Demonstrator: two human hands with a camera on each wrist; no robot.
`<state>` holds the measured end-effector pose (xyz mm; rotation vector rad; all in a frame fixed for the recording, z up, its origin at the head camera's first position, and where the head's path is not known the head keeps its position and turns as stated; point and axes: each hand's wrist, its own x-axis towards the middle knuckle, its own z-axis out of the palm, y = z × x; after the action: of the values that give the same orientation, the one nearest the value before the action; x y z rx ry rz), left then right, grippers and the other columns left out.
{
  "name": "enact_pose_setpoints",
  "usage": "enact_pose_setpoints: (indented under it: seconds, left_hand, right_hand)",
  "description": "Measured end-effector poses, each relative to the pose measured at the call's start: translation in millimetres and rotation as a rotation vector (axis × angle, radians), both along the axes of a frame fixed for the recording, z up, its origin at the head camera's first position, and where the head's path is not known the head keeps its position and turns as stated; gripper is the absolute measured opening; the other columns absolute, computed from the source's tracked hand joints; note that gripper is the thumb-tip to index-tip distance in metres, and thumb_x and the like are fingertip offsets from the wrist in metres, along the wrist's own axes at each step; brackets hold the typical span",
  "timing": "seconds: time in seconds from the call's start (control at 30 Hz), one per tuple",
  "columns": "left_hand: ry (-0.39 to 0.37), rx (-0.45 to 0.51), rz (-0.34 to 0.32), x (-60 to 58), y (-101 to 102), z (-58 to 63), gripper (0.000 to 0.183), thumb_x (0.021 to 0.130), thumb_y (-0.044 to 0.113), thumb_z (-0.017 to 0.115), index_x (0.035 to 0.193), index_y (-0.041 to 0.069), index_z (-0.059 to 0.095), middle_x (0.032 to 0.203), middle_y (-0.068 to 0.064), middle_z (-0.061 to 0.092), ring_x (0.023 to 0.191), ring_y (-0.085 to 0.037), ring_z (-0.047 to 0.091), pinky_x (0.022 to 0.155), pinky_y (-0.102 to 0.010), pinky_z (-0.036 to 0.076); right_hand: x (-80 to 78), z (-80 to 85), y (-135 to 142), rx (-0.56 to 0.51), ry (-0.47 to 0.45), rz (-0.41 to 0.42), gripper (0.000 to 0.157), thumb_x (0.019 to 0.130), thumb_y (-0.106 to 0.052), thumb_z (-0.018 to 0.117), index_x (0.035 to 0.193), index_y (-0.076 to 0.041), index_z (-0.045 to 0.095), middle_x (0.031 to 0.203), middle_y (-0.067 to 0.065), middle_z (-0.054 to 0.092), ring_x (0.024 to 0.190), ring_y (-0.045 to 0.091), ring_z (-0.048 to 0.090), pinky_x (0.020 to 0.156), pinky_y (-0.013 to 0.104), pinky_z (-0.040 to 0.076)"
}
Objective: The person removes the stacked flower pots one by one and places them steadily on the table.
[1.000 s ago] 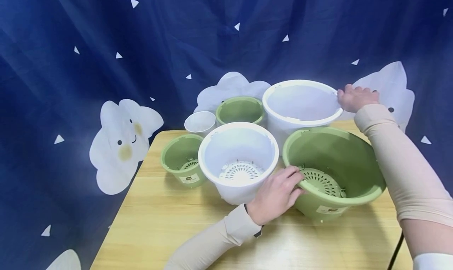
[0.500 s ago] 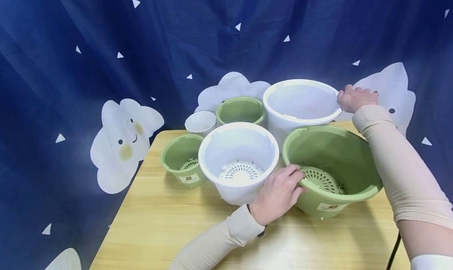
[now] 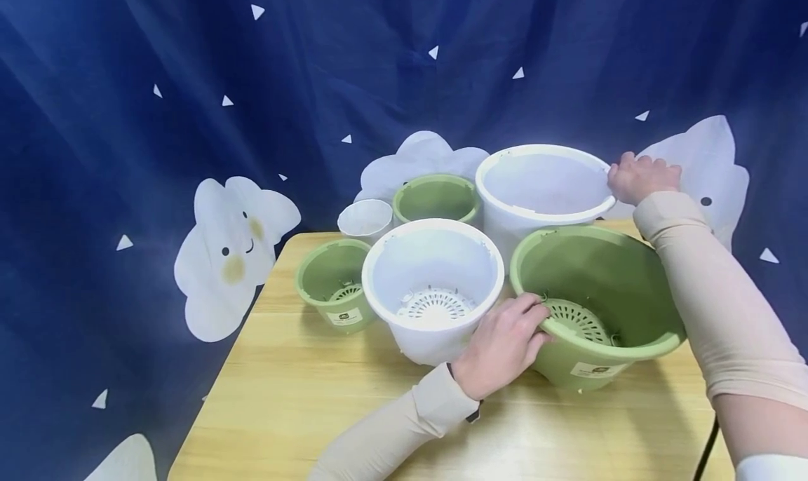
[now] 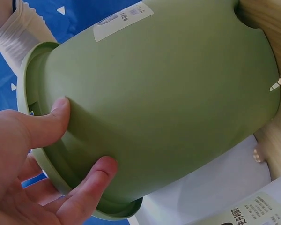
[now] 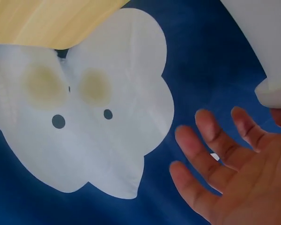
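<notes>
In the head view my left hand (image 3: 503, 344) grips the near-left rim of the large green flower pot (image 3: 600, 256). The left wrist view has the thumb (image 4: 61, 112) and a finger on the pot's outer wall (image 4: 168, 93), with other fingers behind the rim. My right hand (image 3: 645, 177) is at the right rim of the large white flower pot (image 3: 536, 218), its forearm passing over the green pot's right side. In the right wrist view the fingers (image 5: 215, 136) spread loosely, apart from the white wall, and the thumb is right at the rim (image 5: 274, 96).
A medium white pot (image 3: 435, 341) stands left of the large green one. Farther left are a small green pot (image 3: 344, 316), a small white pot (image 3: 365, 221) and another green pot (image 3: 435, 197). The wooden table (image 3: 278, 397) ends before a blue curtain (image 3: 353, 60).
The head view has shifted slightly, so the pots sit a little farther right in it. The large green pot's right side has tipped up slightly. Both hands stay at the same rims.
</notes>
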<state>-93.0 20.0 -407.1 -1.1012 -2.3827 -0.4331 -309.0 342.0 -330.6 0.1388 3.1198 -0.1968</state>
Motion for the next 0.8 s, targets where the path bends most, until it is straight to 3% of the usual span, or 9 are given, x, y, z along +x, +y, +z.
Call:
enact_pose_setpoints:
  seconds: [0.2, 0.4, 0.63, 0.73, 0.8]
  left_hand:
    - [-0.004, -0.004, -0.006, -1.8, 6, -1.5, 0.027, 0.093, 0.038, 0.076, 0.109, 0.017, 0.072, 0.107, 0.008, 0.068, 0.094, -0.004, 0.067, 0.085, -0.012, 0.054]
    - [0.011, -0.01, 0.0, -6.0, 8, -4.3, 0.027, 0.093, 0.039, 0.076, 0.108, 0.017, 0.072, 0.107, 0.008, 0.067, 0.094, -0.004, 0.067, 0.085, -0.011, 0.054]
    - [0.027, -0.033, 0.038, -10.7, 10, -3.7, 0.03, 0.092, 0.043, 0.077, 0.11, 0.019, 0.073, 0.107, 0.008, 0.067, 0.091, -0.005, 0.067, 0.08, -0.013, 0.056]
    - [-0.01, -0.057, 0.06, -11.0, 8, 0.6, 0.038, 0.092, 0.044, 0.077, 0.122, 0.021, 0.072, 0.119, 0.006, 0.069, 0.096, -0.008, 0.071, 0.077, -0.016, 0.058]
    - [-0.074, -0.065, 0.051, -9.0, 3, 6.7, 0.05, 0.094, 0.046, 0.073, 0.136, 0.021, 0.066, 0.135, 0.001, 0.066, 0.107, -0.011, 0.072, 0.084, -0.019, 0.059]
  right_hand:
    - [4.9, 6.0, 1, 0.092, 0.056, 0.078, 0.057, 0.106, -0.032, 0.025, 0.127, 0.019, 0.041, 0.125, 0.047, 0.046, 0.114, 0.068, 0.042, 0.09, 0.081, 0.035]
    - [26.5, 21.7, -9, 0.044, 0.075, 0.147, 0.055, 0.106, -0.036, 0.036, 0.125, 0.014, 0.046, 0.127, 0.043, 0.045, 0.114, 0.067, 0.04, 0.09, 0.078, 0.034]
    - [85.6, 55.7, -33, -0.01, 0.258, 0.305, 0.049, 0.105, -0.035, 0.05, 0.122, 0.009, 0.06, 0.123, 0.037, 0.058, 0.109, 0.059, 0.054, 0.087, 0.07, 0.042]
    - [118.8, 50.4, -50, -0.043, 0.324, 0.368, 0.046, 0.104, -0.034, 0.056, 0.123, 0.008, 0.062, 0.124, 0.036, 0.061, 0.113, 0.056, 0.056, 0.093, 0.067, 0.042]
    - [141.9, 39.6, -63, -0.055, 0.353, 0.392, 0.046, 0.103, -0.035, 0.06, 0.125, 0.006, 0.061, 0.127, 0.035, 0.061, 0.117, 0.056, 0.055, 0.096, 0.068, 0.042]
